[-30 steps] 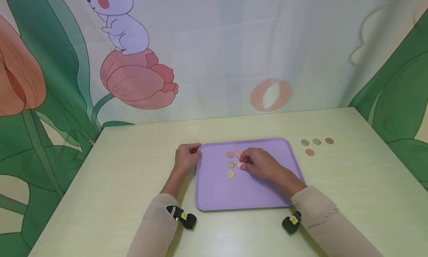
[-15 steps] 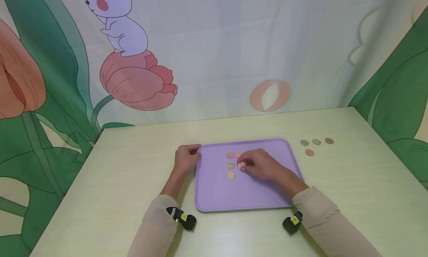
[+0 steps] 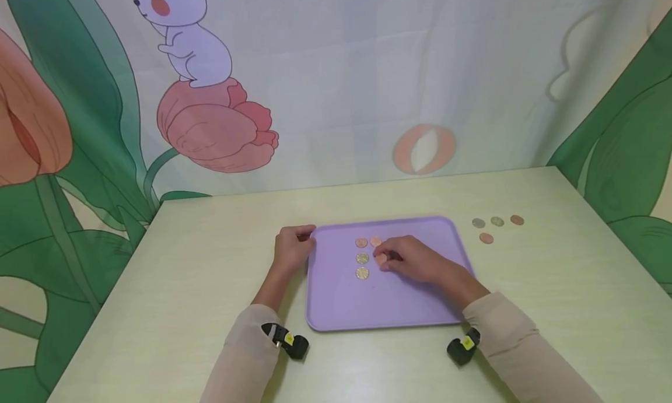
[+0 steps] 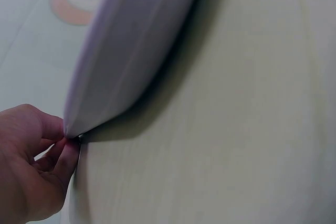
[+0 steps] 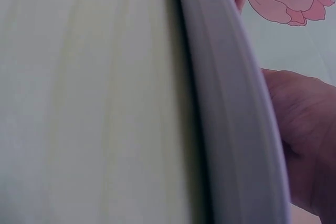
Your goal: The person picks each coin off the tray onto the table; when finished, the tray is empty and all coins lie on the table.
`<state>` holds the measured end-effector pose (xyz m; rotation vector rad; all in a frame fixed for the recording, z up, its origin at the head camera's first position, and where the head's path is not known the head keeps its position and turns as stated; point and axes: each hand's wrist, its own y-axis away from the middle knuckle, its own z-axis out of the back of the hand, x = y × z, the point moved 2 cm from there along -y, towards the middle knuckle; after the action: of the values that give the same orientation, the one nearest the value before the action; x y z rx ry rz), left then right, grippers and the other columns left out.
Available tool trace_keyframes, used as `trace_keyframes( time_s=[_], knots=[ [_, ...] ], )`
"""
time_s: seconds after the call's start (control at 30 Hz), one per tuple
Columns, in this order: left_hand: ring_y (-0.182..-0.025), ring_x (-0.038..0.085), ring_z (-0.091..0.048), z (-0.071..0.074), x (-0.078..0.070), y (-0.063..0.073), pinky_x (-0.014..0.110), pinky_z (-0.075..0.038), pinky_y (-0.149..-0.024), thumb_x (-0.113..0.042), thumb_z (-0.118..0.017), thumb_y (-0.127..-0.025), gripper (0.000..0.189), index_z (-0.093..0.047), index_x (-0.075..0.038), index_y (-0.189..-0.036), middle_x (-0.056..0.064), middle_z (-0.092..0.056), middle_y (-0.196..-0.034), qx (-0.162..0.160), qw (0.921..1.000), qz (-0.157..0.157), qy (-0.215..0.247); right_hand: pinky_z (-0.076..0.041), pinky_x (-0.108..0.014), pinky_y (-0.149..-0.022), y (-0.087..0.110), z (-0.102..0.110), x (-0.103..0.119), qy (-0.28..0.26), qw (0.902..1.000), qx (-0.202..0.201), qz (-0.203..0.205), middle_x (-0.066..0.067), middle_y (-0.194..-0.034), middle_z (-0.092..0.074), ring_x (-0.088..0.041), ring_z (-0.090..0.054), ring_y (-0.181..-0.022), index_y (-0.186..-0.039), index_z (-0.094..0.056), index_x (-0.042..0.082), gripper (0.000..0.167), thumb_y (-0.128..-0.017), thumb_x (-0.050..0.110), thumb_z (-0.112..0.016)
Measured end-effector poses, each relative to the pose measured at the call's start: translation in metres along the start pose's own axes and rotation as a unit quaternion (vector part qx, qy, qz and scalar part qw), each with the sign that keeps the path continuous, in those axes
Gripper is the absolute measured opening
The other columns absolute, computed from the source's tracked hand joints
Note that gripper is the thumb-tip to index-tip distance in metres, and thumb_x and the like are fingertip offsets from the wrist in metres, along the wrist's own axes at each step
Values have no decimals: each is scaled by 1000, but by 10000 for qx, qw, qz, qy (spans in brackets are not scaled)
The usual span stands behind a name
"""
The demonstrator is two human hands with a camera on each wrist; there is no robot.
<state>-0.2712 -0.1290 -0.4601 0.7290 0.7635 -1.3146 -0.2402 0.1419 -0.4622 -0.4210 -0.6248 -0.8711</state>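
Note:
A shallow purple tray (image 3: 336,307) lies on the table. My left hand (image 3: 291,249) holds its far left corner; the left wrist view shows thumb and fingers pinching the tray's edge. Over the middle of the tray, my right hand (image 3: 412,260) pinches a copper coin (image 3: 381,260) between thumb and fingers. Left of that hand runs a column of coins: a copper coin (image 3: 361,242) at the back, a gold-coloured coin (image 3: 362,258), and another gold-coloured coin (image 3: 362,273) in front. Another copper coin (image 3: 375,241) lies just behind the right fingertips. The tray wall hides the right fingers in the right wrist view.
On the pale table (image 3: 551,309), right of the tray, lie a silver-coloured coin (image 3: 478,223), a dull brass-coloured coin (image 3: 497,221), a copper coin (image 3: 517,220) and a nearer copper coin (image 3: 486,238). A printed curtain (image 3: 336,88) hangs behind the table.
My right hand has shifted slightly to the right with the pinched copper coin, so the copper coin behind it shows more fully. The left hand stays at the tray's corner.

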Motion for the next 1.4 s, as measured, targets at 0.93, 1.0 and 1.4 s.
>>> trace_keyframes(
  time_s=[0.93,1.0,1.4],
  knots=[
    [-106,28,-71,1,1,-2,38,-60,-93,-2,-63,-88,35,-75,-5,-121,17,-76,-116,-4,10000,-11,12,-54,-20,-77,6,7,0,-680,9925,-973,-308,-14,-99,-77,-8,-63,-85,-121,-72,-3,34,-87,-2,-73],
    [-106,28,-71,2,0,-2,38,-59,-93,-2,-64,-88,35,-75,-5,-121,16,-76,-116,1,10000,11,13,-54,-19,-77,6,8,0,-699,9921,-1000,-298,-14,-99,-77,-7,-63,-85,-120,-72,-3,33,-87,-3,-72],
    [-105,28,-71,2,-1,-1,38,-60,-92,-2,-64,-88,34,-75,-5,-120,17,-76,-115,-12,10000,-41,22,-55,-20,-75,14,18,5,-751,9876,-1302,-448,-16,-95,-77,-11,-66,-84,-116,-73,-3,30,-87,-2,-73]
  ],
)
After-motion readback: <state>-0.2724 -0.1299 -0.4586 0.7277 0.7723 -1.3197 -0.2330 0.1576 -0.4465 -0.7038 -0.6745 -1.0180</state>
